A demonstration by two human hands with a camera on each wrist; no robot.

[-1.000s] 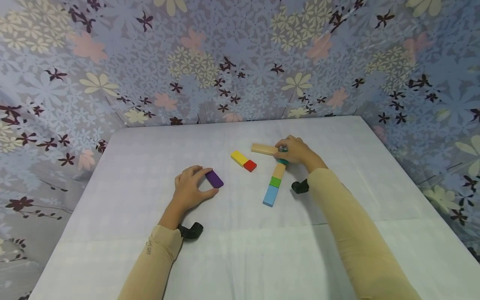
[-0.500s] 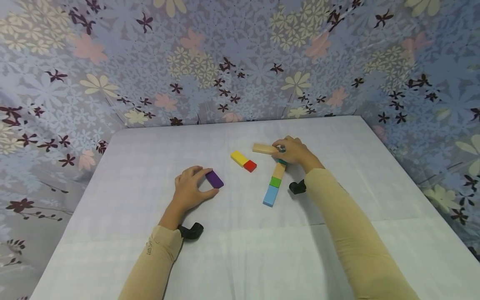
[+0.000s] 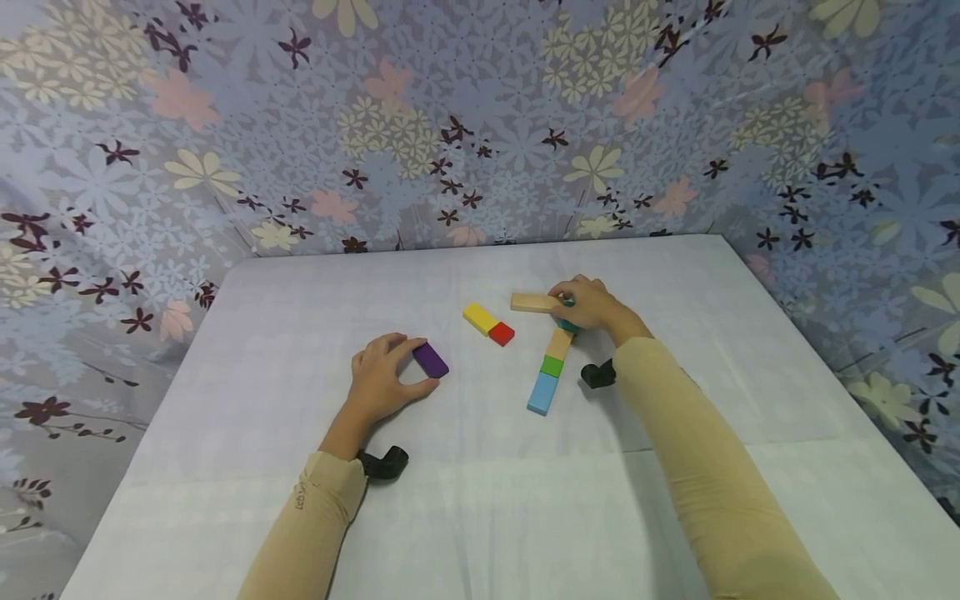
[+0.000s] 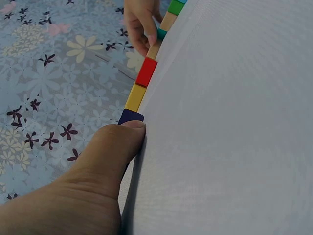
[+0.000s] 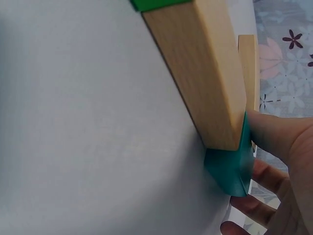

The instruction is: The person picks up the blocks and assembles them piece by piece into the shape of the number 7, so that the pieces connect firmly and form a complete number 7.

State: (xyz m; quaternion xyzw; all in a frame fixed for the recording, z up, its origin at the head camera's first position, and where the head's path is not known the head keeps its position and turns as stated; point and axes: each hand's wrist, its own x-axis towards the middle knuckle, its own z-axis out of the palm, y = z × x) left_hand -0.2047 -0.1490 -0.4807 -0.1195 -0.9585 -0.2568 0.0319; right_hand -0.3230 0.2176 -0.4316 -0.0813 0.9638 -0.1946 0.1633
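My left hand [image 3: 378,379] spans a purple block [image 3: 431,360], index finger at its far end and thumb at its near end; the left wrist view shows the thumb [image 4: 129,132] against it. At the far right, my right hand [image 3: 592,304] pinches the right end of a long plain wooden block [image 3: 532,302]. That end meets a teal piece [image 5: 230,169], partly covered by the fingers. From the teal piece a row runs toward me: a short wooden block [image 3: 559,342], a green block [image 3: 552,366] and a light blue block [image 3: 542,393].
Left of the row, a yellow block [image 3: 479,318] lies end to end with a red block [image 3: 502,333]. Everything rests on a white-covered table [image 3: 465,517]. A flowered cloth [image 3: 480,125] hangs behind its far edge. Dark camera mounts sit at both wrists.
The long wooden block has slid slightly right, toward the teal piece, with my right hand on it. My left hand and the purple block have stayed in place.
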